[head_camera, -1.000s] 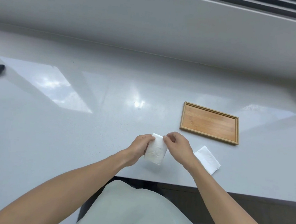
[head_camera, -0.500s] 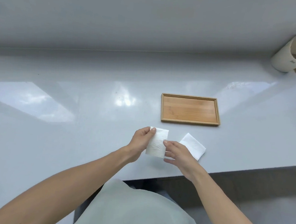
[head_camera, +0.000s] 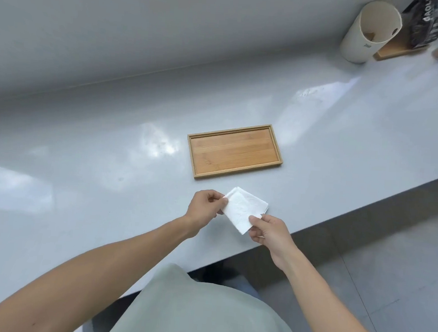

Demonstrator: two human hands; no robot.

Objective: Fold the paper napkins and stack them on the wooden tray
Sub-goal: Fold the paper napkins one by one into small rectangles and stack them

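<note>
Both hands (head_camera: 206, 207) (head_camera: 269, 230) pinch napkin (head_camera: 240, 210), apparently above another.

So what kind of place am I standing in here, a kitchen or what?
Probably a kitchen or pantry counter. You stand at a long glossy grey countertop against a wall; at its far end are a cream cylindrical holder and a dark printed bag. A wooden tray and paper napkin fit that.

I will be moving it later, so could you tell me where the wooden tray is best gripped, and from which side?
Probably by its two long raised rims, from above. The wooden tray lies flat and bare on the counter, too shallow to get fingers under, and its narrower span suits one hand.
</note>
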